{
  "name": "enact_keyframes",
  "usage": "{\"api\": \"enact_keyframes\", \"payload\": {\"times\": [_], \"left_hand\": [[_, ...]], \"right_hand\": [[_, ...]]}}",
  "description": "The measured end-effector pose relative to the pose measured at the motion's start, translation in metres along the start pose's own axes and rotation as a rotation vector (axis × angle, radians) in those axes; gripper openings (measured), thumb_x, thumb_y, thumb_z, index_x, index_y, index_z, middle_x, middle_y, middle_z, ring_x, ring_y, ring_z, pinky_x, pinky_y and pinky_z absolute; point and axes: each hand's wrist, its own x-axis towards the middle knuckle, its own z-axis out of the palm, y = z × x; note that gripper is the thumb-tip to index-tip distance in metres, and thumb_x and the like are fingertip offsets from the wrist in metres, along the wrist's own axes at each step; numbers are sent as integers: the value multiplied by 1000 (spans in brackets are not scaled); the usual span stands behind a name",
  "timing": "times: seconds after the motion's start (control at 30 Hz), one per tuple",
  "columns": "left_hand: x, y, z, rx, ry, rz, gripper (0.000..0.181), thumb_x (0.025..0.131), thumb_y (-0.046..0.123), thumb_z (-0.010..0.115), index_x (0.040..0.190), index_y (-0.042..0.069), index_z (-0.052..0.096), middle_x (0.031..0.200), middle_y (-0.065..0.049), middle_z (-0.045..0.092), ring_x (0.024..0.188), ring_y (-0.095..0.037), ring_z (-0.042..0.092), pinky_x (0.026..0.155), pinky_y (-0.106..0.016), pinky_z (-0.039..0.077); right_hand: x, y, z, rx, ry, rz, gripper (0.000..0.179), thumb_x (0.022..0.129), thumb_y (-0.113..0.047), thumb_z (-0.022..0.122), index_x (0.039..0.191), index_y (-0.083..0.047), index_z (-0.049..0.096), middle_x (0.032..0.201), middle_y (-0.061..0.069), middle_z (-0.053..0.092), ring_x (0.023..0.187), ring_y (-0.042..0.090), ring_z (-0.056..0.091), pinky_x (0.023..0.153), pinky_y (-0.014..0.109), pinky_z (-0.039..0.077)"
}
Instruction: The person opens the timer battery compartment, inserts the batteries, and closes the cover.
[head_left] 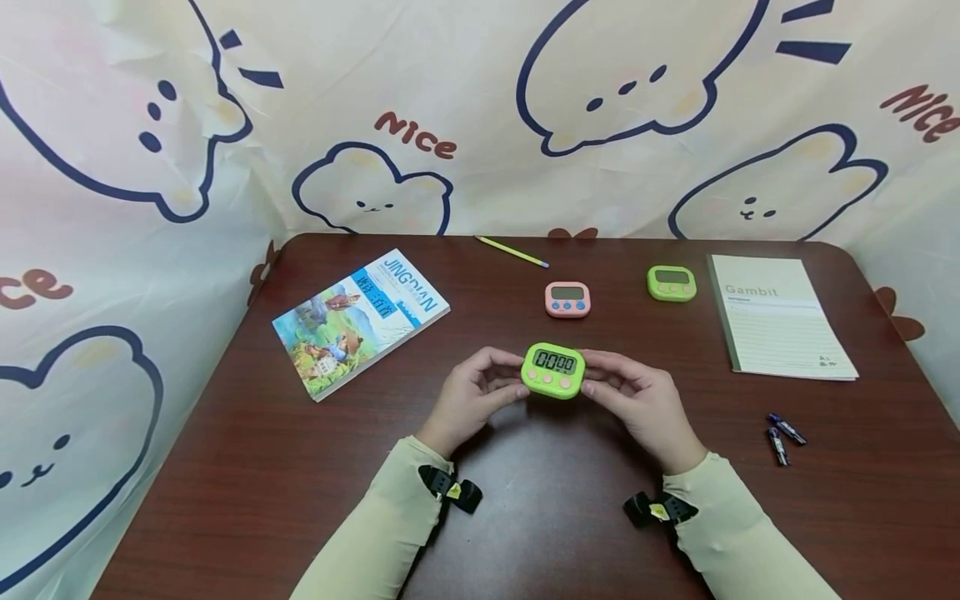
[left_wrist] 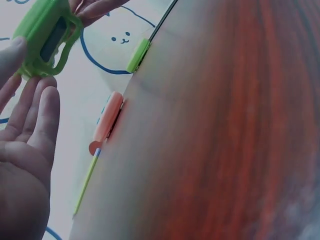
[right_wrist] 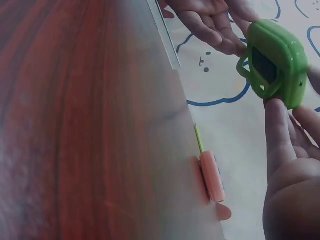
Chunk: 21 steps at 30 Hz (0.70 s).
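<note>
A green digital timer (head_left: 553, 382), its display lit with zeros, is held up off the table between both hands. My left hand (head_left: 474, 393) pinches its left edge between thumb and fingers. At the opposite edge, my right hand (head_left: 643, 405) grips it the same way. The left wrist view shows the back of the timer (left_wrist: 31, 30) with a dark panel and a green loop-like stand swung out. That same stand and panel appear on the timer (right_wrist: 290, 55) in the right wrist view.
Beyond the hands lie a pink timer (head_left: 567, 300), a second green timer (head_left: 671, 284) with a blank display, and a yellow-green pencil (head_left: 512, 252). A picture-covered book (head_left: 360, 325) is at left. To the right are a notebook (head_left: 780, 321) and two small batteries (head_left: 778, 447).
</note>
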Motion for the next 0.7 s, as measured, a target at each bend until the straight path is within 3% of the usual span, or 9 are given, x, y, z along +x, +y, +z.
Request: {"api": "enact_keyframes", "payload": {"times": [0.17,0.27,0.4,0.57,0.7], "left_hand": [[3,-1,-2,21,-11,-21,57,86,-7,74,139,-5,52,118,-18,63,104,-24,66,90,-32,57],[5,-3,-3,34,-19,-39,59,86,-5,75,141,-2,52,120,-16,61,106,-24,65,91,-32,56],[5,-7,-7,56,4,-42,58,86,-6,75,141,1,55,122,-15,58,106,-24,66,90,-31,57],[6,-15,-14,125,75,-68,60,86,-2,77,142,7,57,119,-12,58,100,-24,68,80,-27,59],[14,-23,-20,193,183,-71,59,87,1,77,141,12,58,120,-11,60,97,-23,68,77,-24,58]], "right_hand": [[2,2,4,7,-33,-13,56,84,7,77,136,2,58,133,20,61,112,18,67,92,33,56],[5,4,8,-71,-16,-25,58,83,2,80,137,-4,58,134,15,61,113,16,65,94,34,54],[12,10,16,-95,-1,-16,57,83,-1,81,136,-7,59,132,12,63,113,19,65,95,39,54],[26,20,30,-76,27,7,57,83,-1,81,136,-6,60,132,10,61,112,24,65,94,35,55],[46,30,43,-62,72,24,57,83,0,80,136,-6,60,128,11,60,109,24,64,92,29,55]]}}
